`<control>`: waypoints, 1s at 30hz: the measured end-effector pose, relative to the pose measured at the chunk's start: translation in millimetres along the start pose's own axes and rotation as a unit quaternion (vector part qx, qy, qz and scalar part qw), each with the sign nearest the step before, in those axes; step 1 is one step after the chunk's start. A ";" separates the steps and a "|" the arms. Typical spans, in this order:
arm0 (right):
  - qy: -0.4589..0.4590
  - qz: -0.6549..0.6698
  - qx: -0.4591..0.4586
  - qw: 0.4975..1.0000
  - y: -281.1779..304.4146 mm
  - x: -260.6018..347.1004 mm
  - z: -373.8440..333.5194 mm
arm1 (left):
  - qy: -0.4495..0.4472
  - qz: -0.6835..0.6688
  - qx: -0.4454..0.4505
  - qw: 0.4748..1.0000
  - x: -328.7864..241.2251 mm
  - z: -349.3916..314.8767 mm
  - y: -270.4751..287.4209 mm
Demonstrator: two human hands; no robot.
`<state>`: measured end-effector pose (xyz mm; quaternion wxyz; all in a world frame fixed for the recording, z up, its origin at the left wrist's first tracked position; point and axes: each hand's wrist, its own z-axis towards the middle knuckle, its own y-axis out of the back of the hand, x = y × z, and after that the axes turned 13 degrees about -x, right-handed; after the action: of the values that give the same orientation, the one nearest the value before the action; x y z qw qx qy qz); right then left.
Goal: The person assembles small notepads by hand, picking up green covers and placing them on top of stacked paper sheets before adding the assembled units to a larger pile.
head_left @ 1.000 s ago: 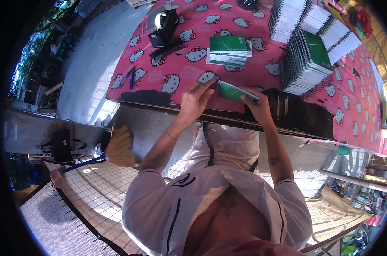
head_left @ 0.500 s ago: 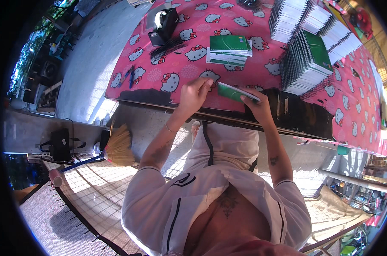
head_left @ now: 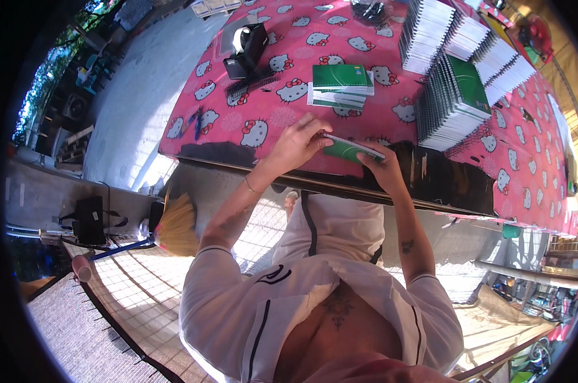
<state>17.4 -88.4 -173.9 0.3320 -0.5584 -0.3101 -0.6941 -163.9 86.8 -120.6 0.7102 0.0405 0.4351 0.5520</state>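
Note:
A small notebook with a green cover [head_left: 345, 151] is tilted over the table's front edge. My right hand [head_left: 383, 164] grips it at its right end, thumb across the cover. At the notebook's left end is my left hand [head_left: 300, 142], its fingers bent and pinched together against the corner; whatever lies between the fingertips is hidden. Beyond the hands lies a short, uneven pile of green-covered booklets [head_left: 340, 76]. To the right rises a tall stack of spiral-bound green notebooks [head_left: 455, 96] with black coils.
A pink patterned cloth [head_left: 257, 131] covers the table, torn at the front over a dark surface [head_left: 455, 175]. At the left are a black tape dispenser [head_left: 245, 54], loose black coils [head_left: 254, 83] and pliers [head_left: 198, 121]. White spiral-bound stacks [head_left: 424, 38] stand back right. A broom [head_left: 176, 226] leans below left.
My left hand has moved right, from a gap beside the notebook to its left end. The right hand keeps its grip; the notebook has shifted slightly left and down.

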 end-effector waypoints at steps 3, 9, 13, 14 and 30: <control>0.002 0.003 0.000 1.000 -0.1 0.4 -0.7 | -0.060 0.036 0.003 0.998 0.8 4.8 -0.5; -0.007 0.030 -0.043 0.999 -10.2 6.2 -5.1 | -0.065 0.251 0.001 0.966 -9.1 -4.2 -14.3; -0.018 0.056 -0.095 0.994 -16.2 16.8 -11.6 | -0.066 0.315 -0.026 0.947 -10.1 -59.2 -54.6; -0.018 0.064 -0.109 0.992 -15.5 18.0 -9.7 | -0.060 0.304 -0.035 0.950 -10.3 -67.8 -57.1; -0.040 0.071 -0.074 0.994 -3.7 24.7 -9.9 | -0.116 0.299 0.004 0.947 -27.4 -66.3 -62.2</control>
<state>4.9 -97.0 -151.8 0.3253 -0.6293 -0.2303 -0.6672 -161.7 12.2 -179.3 0.5581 0.2352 0.3194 0.7289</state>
